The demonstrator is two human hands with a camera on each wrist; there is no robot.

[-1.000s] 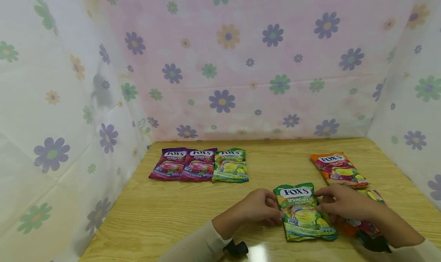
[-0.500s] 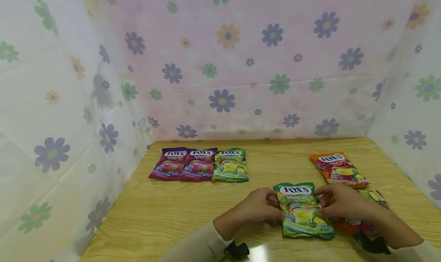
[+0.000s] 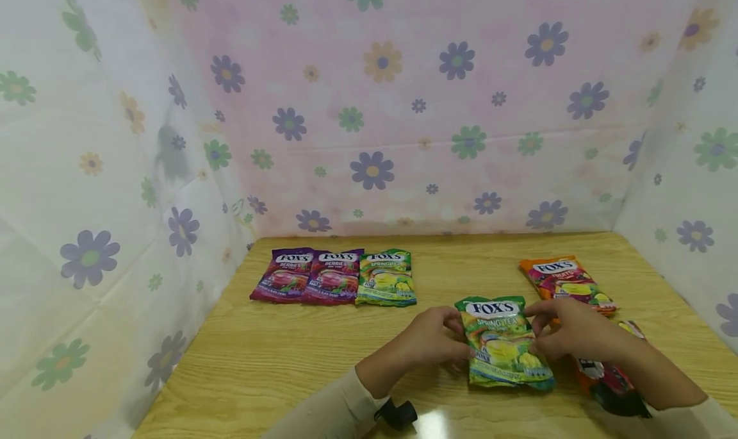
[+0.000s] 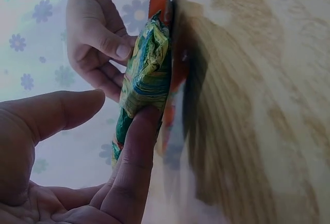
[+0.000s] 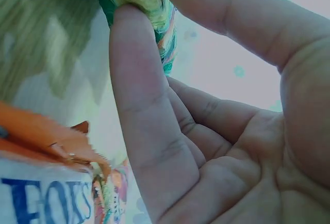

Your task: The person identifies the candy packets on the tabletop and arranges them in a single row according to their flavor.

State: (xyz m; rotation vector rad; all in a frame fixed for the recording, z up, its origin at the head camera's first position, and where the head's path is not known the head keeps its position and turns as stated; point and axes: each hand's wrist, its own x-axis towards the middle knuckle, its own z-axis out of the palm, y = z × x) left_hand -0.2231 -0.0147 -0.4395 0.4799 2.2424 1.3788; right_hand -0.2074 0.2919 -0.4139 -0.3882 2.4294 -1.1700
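A green Fox's Spring Tea candy bag [image 3: 500, 343] lies face up between my two hands, low over the table. My right hand [image 3: 576, 330] pinches its right edge, thumb on top and index finger [image 5: 136, 53] at the side. My left hand [image 3: 429, 343] is at the opposite edge; in the left wrist view its straight index finger [image 4: 136, 152] touches the bag, while the thumb [image 4: 72, 110] stands apart from it. Under my right wrist lies an orange and red bag [image 3: 605, 378], mostly hidden by the forearm.
Two purple Berries bags [image 3: 282, 275] and another green Spring Tea bag [image 3: 385, 279] lie in a row at the back left. An orange Fruits bag [image 3: 567, 285] lies behind my right hand. Flowered cloth [image 3: 403, 125] encloses the wooden table [image 3: 277, 362].
The green bag between my hands has shifted slightly away from me and a little left, its lower end swinging left. Both hands have moved slightly with it.
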